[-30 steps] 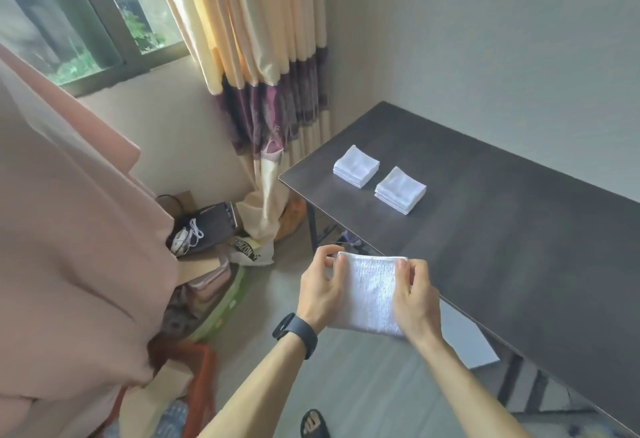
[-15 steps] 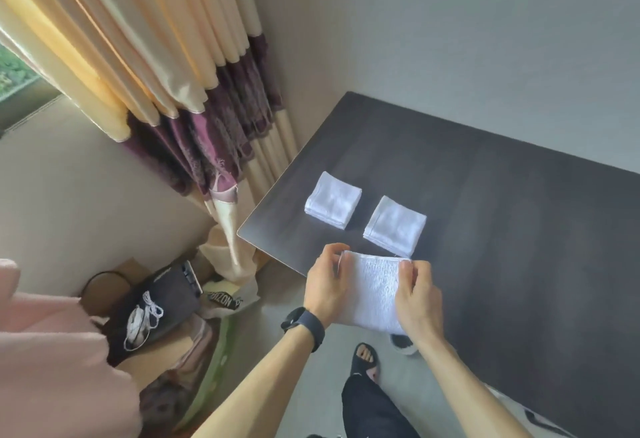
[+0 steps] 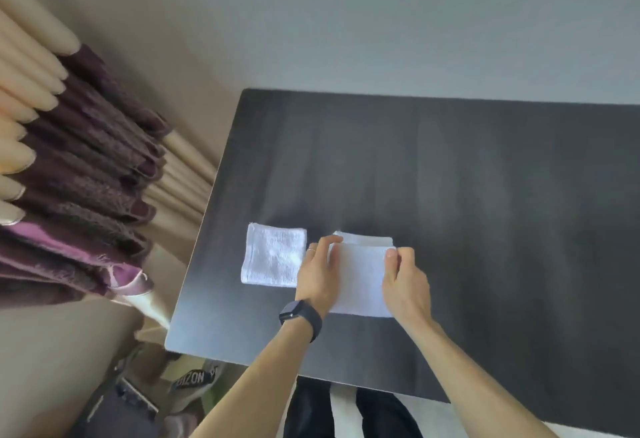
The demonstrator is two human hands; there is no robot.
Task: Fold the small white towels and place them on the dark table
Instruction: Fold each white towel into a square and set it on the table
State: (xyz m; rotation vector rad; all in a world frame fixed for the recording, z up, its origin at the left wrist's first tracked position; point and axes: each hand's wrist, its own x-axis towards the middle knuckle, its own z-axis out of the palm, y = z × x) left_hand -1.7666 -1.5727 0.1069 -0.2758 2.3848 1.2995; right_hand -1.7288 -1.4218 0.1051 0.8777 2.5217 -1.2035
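Observation:
I hold a folded white towel (image 3: 360, 281) over the dark table (image 3: 485, 195), pinching its left edge with my left hand (image 3: 317, 273) and its right edge with my right hand (image 3: 405, 281). It hangs over a second folded towel (image 3: 367, 239), of which only the far edge shows behind it. Another folded white towel (image 3: 273, 254) lies flat on the table just left of my left hand. A black watch sits on my left wrist.
A cream and purple curtain (image 3: 79, 167) hangs left of the table. Bags and clutter (image 3: 156, 392) lie on the floor under the table's left corner. The wall runs along the table's far edge.
I have stepped up to the table and my view has turned onto it. Both hands carried the held towel forward from off the table's edge to above the right-hand folded towel.

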